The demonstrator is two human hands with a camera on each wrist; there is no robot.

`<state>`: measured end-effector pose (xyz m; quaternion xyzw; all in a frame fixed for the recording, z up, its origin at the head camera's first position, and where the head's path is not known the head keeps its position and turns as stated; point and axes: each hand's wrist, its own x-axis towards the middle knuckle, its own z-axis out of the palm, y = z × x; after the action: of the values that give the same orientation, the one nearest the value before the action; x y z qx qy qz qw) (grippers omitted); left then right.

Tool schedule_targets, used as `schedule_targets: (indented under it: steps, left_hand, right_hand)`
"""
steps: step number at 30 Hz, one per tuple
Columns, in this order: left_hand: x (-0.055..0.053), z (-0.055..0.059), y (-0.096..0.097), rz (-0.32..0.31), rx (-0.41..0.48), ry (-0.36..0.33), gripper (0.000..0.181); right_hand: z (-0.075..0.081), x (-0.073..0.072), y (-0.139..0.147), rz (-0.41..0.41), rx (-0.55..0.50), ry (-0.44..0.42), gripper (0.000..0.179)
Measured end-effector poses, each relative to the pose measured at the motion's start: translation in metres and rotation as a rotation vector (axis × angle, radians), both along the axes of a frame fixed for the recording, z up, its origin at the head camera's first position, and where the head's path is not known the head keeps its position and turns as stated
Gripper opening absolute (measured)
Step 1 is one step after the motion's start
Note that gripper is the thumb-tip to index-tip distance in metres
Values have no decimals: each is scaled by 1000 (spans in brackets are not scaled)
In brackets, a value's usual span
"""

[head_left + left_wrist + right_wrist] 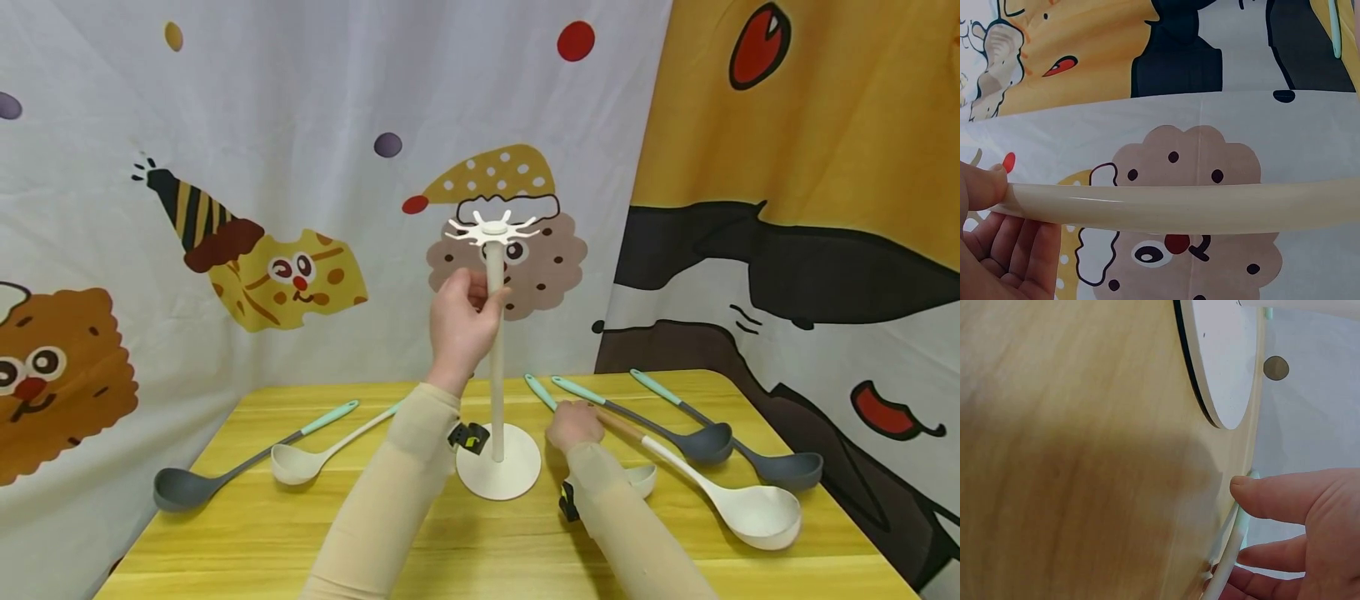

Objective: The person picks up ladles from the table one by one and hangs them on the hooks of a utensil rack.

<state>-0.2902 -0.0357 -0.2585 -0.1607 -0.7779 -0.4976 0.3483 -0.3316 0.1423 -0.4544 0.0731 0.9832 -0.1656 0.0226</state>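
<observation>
A white utensil stand rises upright from a round base, topped by a ring of hooks with nothing hanging on them. My left hand grips its pole below the hooks, thumb on one side and fingers on the other. Right of the base, my right hand pinches the handle of a ladle lying on the table. That ladle has a mint grip end and a white bowl, partly hidden by my right forearm.
On the left lie a grey ladle and a white ladle. To the right are two grey ladles, one nearer and one farther out, plus a large white ladle with a wooden-coloured grip. A patterned curtain hangs behind the wooden table.
</observation>
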Motion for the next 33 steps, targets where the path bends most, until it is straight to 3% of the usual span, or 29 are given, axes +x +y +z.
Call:
schedule_targets:
  steps: [33]
  left_hand:
    - [0, 0, 0, 4, -15, 0, 20]
  right_hand:
    - [0, -5, 4, 0, 18, -5, 29]
